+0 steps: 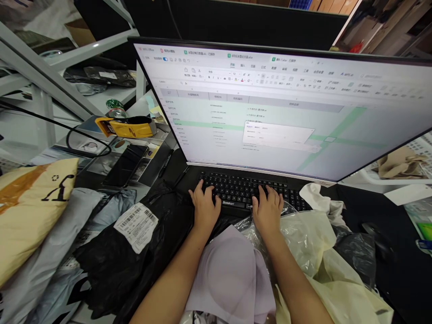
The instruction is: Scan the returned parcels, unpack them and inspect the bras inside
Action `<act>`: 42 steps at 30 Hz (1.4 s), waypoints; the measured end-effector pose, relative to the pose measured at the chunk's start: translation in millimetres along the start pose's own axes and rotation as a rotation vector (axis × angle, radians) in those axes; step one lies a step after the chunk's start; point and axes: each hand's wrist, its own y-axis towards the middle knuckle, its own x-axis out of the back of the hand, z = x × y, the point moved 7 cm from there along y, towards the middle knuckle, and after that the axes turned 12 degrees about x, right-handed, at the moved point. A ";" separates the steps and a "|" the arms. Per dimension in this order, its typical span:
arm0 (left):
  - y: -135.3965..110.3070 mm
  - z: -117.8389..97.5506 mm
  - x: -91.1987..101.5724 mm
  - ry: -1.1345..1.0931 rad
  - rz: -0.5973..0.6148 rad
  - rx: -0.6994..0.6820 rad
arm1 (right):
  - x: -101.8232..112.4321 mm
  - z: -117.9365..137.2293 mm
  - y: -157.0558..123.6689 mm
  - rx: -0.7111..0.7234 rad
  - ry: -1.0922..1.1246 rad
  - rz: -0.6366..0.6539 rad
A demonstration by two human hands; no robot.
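Note:
My left hand (205, 204) rests on the left part of a black keyboard (234, 196), fingers spread over the keys. Over the keyboard's right half lies my right hand (268, 209), its fingers also apart and holding nothing. Behind the keyboard stands a wide monitor (209, 139) showing a spreadsheet with a small dialog box open on it. Between my forearms is a pale lilac moulded cup-shaped garment piece (231, 274), partly over clear plastic. A black plastic mailer (135, 265) with a white label (137, 226) lies beside my left forearm.
Yellow and grey mailers (32, 202) pile up at the left. A phone (125, 165) and a yellow tape dispenser (130, 128) sit beyond them. Right of my arm are pale yellow bags (347, 279), a white cloth (322, 201) and a black mouse (378, 240).

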 end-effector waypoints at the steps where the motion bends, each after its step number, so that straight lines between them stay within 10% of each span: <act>1: 0.0 0.1 0.0 -0.001 0.001 0.002 | 0.0 0.0 0.1 0.000 0.000 -0.001; 42: -1.8 -12.3 1.7 0.066 0.063 -0.074 | 0.0 0.1 -0.2 0.003 -0.003 -0.008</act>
